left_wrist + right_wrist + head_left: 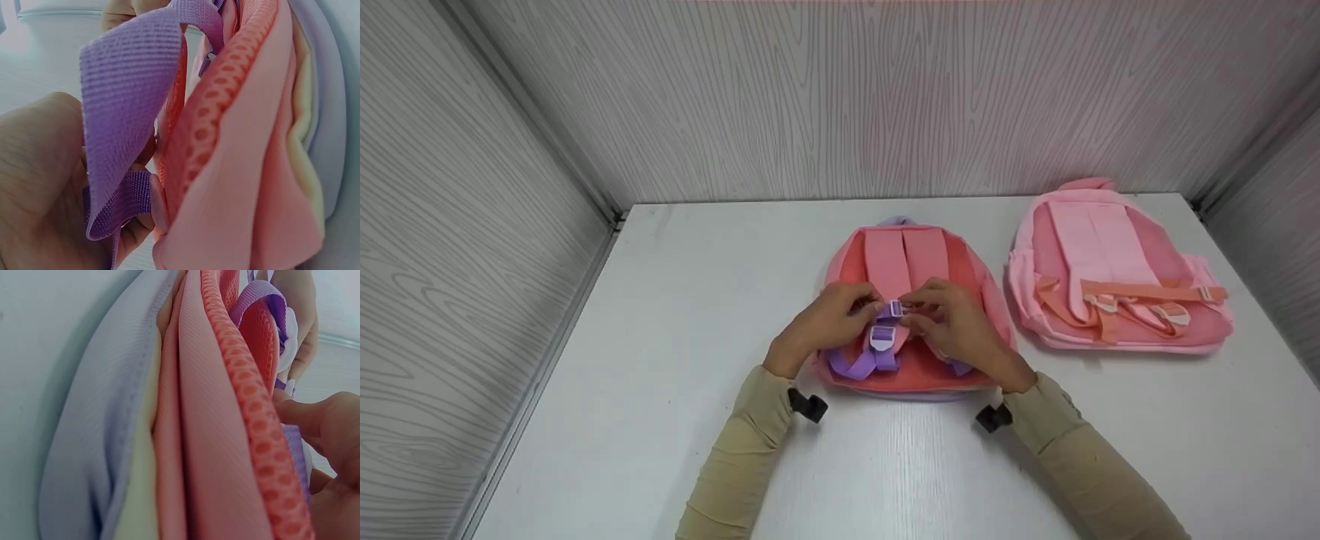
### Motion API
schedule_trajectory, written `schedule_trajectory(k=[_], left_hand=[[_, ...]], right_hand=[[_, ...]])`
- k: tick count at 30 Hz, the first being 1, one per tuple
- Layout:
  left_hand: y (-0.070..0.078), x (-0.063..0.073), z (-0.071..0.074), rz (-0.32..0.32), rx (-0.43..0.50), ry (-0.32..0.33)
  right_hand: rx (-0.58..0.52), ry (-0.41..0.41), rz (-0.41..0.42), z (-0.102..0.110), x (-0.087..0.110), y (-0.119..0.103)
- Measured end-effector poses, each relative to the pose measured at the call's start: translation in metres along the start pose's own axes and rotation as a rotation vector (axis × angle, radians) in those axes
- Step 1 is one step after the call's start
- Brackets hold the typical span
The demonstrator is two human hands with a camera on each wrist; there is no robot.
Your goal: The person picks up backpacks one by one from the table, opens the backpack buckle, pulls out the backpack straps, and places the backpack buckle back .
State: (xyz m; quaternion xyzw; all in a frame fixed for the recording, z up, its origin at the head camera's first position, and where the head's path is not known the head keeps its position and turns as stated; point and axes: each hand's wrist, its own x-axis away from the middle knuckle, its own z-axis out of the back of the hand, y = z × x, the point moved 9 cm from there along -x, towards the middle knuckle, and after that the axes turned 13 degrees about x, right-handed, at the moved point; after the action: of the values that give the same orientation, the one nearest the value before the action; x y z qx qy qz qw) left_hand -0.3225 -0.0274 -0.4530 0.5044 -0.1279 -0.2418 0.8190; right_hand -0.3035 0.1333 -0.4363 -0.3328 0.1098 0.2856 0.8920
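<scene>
While the left hand (834, 316) pinches a purple strap (889, 316) mid-frame, fingers curled, the right hand (958, 322) pinches its buckle (896, 308) likewise. Beneath lies a coral backpack (915, 377).

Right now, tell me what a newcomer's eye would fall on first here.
Likely the coral backpack near the middle of the white table, with its vivid purple straps. The left hand and right hand come together over it, fingers at a small buckle. Next, the pink backpack with orange straps, lying to its right.
</scene>
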Motion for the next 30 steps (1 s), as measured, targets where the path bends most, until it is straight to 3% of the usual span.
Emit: schedule_trajectory(k=[15, 30], left_hand=[[0.0004, -0.0009, -0.0018, -0.006, -0.007, 0.011], [-0.0002, -0.003, -0.0039, -0.043, 0.027, 0.015]], right_hand=[[-0.003, 0.02, 0.028, 0.0006, 0.0, -0.0012], [-0.004, 0.017, -0.008, -0.0006, -0.0004, -0.0004]])
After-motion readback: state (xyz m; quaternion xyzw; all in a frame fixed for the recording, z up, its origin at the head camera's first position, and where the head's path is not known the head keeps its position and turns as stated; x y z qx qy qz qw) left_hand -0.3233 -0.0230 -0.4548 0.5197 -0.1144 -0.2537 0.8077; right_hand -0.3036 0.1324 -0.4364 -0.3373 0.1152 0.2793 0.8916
